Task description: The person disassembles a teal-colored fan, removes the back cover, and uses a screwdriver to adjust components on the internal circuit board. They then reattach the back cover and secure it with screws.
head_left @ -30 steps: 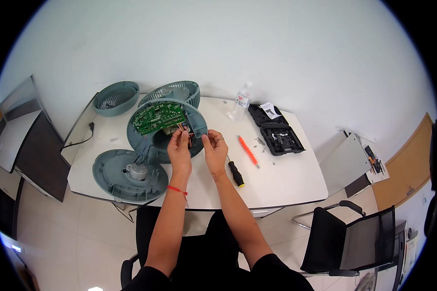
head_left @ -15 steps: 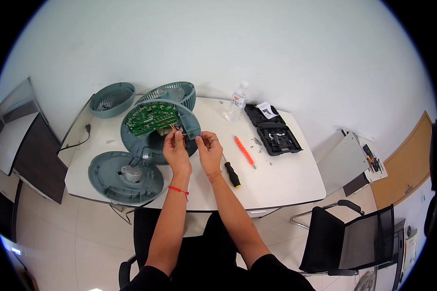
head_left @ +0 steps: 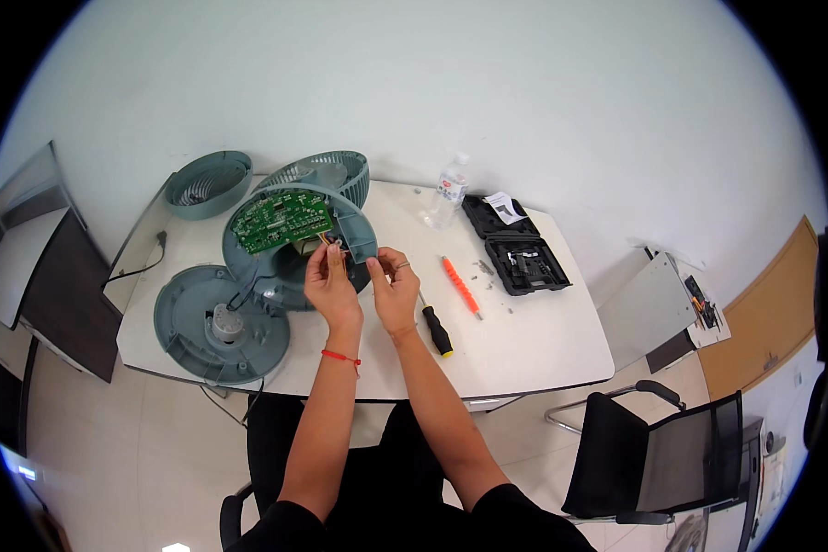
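A green circuit board (head_left: 281, 221) lies tilted in the open grey-green round fan housing (head_left: 359, 241) at the left of the table. Coloured wires (head_left: 325, 239) run from the board's lower right edge to my left hand (head_left: 332, 290), whose thumb and fingers are pinched on them. My right hand (head_left: 396, 296) grips the housing's right rim between thumb and bent fingers. In front of the housing lies a round grey-green base part (head_left: 179, 320) with a silver motor (head_left: 227, 324) in it, joined by dark wires. The wire ends are hidden by my fingers.
Behind stand a ribbed round cover (head_left: 210, 189) and a fan grille (head_left: 354, 170). To the right are a black-and-yellow screwdriver (head_left: 438, 331), an orange flexible shaft (head_left: 461, 288), loose screws, a water bottle (head_left: 448, 193) and an open black tool case (head_left: 527, 265). A black chair (head_left: 607, 451) stands beyond.
The base part with the motor has shifted left and turned somewhat. The housing and board have moved slightly left. My hands keep nearly the same place and hold.
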Available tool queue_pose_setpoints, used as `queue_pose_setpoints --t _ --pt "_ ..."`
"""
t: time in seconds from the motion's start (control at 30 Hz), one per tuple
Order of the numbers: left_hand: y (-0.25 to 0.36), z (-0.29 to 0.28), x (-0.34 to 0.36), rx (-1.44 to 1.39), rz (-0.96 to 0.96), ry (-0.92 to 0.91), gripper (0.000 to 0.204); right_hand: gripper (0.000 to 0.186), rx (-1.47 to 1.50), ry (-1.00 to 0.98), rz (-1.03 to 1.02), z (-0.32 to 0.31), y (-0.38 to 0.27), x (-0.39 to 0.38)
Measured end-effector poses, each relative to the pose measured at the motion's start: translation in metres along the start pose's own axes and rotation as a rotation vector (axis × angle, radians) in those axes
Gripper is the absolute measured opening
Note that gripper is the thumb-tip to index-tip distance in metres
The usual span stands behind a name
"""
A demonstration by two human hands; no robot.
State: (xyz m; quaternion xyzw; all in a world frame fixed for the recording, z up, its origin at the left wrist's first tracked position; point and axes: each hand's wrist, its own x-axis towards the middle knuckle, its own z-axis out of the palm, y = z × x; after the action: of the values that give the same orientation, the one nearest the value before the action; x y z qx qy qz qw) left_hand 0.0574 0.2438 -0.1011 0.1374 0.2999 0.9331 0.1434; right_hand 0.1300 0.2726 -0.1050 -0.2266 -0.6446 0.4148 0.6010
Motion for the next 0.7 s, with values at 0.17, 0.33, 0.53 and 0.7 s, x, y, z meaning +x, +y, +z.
queue_pose_setpoints --t 0.17,0.33,0.53,0.7 --pt "0.000 0.000 0.000 0.064 0.057 -0.016 0.022 0.023 0.014 -0.004 -0.008 0.000 0.003 0.000" --pt "-0.001 -0.003 0.003 0.107 0.072 -0.041 0.023 0.022 0.022 -0.003 0.009 0.001 0.002 -0.003" --pt "-0.004 -0.011 0.012 0.167 0.087 -0.100 0.022 0.021 0.009 0.010 0.017 0.003 -0.001 -0.004" --pt "0.001 -0.016 0.012 0.254 0.072 -0.184 0.021 0.022 0.013 0.008 0.035 0.002 0.004 -0.004"
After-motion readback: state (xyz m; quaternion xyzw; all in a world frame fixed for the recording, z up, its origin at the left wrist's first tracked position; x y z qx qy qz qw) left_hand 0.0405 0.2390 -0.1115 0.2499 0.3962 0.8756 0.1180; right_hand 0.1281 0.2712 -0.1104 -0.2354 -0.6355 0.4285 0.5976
